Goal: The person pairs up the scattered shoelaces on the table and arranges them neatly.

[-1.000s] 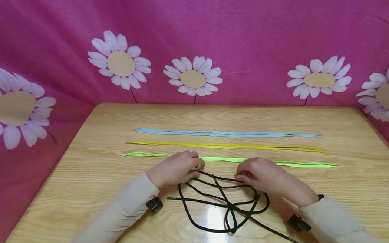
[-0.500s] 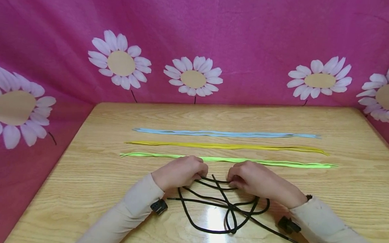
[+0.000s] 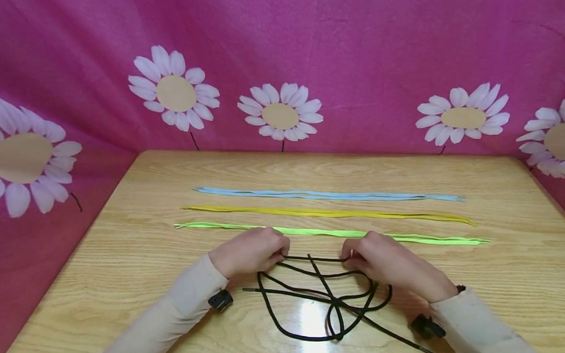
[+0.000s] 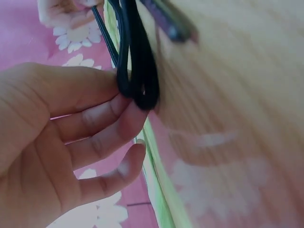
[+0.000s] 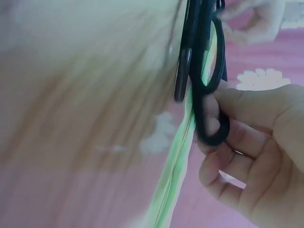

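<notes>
A long black round shoelace (image 3: 337, 301) lies in loose, crossing loops near the front middle of the table. My left hand (image 3: 253, 250) pinches a strand at the far side of the loops, thumb against forefinger in the left wrist view. Farther right, my right hand (image 3: 384, 261) pinches the same strand, which runs straight between both hands. In the right wrist view, loops of the black lace (image 5: 199, 76) hang by the thumb and fingers. Just beyond the hands lies a flat neon green shoelace (image 3: 318, 232), folded lengthwise and partly hidden by them.
Behind the green lace, a yellow shoelace (image 3: 329, 214) and a light blue one (image 3: 310, 194) lie stretched out in parallel rows. A pink cloth (image 3: 367, 57) with printed daisies hangs round the back and sides of the wooden table (image 3: 127, 253).
Both hands first came together and lowered onto the black lace, then drew apart again. The far strand between them, slack before, is now straight.
</notes>
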Motion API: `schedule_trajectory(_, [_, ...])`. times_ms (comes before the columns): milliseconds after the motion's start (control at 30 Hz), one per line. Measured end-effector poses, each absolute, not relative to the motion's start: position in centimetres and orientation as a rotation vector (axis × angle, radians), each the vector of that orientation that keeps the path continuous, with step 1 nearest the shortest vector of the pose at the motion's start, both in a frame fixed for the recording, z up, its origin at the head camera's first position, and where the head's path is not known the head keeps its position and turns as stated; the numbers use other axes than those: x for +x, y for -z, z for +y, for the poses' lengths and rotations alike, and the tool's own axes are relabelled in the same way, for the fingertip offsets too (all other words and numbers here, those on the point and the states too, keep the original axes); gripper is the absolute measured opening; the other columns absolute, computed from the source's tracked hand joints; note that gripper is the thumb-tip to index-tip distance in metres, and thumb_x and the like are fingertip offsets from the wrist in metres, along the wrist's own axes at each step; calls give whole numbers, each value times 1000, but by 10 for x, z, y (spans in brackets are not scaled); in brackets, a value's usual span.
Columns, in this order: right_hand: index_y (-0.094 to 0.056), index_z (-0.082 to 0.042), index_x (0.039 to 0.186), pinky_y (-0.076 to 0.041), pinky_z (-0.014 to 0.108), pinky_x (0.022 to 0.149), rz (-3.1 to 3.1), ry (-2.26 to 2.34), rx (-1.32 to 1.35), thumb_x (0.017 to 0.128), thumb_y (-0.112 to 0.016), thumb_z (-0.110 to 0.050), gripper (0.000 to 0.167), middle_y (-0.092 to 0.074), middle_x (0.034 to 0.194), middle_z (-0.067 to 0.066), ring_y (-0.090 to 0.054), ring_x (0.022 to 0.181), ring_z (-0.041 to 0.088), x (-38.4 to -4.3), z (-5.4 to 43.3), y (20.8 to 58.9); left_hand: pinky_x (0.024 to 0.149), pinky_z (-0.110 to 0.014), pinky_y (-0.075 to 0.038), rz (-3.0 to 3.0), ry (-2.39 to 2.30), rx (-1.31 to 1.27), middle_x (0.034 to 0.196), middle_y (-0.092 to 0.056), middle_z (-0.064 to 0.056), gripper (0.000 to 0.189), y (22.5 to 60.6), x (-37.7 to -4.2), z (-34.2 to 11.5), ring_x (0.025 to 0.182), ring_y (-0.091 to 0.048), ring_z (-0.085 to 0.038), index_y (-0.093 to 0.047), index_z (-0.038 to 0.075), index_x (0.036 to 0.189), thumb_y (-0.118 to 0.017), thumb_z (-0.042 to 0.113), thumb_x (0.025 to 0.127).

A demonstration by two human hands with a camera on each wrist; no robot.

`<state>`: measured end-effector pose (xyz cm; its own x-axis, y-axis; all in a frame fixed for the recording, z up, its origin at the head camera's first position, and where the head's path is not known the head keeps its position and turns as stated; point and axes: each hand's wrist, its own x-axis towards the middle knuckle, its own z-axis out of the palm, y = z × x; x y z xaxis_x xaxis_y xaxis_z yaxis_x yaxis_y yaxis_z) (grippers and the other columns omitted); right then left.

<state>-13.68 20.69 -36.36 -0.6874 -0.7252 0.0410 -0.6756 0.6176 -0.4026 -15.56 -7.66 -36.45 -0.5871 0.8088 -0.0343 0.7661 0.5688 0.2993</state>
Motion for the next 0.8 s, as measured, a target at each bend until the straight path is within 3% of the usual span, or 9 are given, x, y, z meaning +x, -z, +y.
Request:
schedule_trajectory(167, [-62,-19,76,-41,19,51,2705,640,-1156,91,-66,-7,20,-50,62,-15,-41,53,-4,-134,227,362,59,-21,-41,2650,-366,1329,73,-53,4,17,363,-154,-95,64,-43,-7,-58,11,78,-63,2,91])
schedule_trajectory(533, [-68,-18,80,-40,19,51,2808,659,-1261,83,-71,3,22,-56,68,-18,-43,59,-7,-127,286,363,60,-23,-45,2750,-367,1229,77,-61,5,7,358,-143,-146,65,-49,-3,-63,9,87,-65,3,90])
schedule_trajectory(800, [-70,-14,82,-34,14,49,2926,608,-1235,77,-73,9,23,-61,73,-15,-42,60,-9,-119,334,362,59,-24,-42,2847,-423,1108,71,-53,9,10,352,-135,-179,63,-44,-3,-62,11,83,-68,5,88])
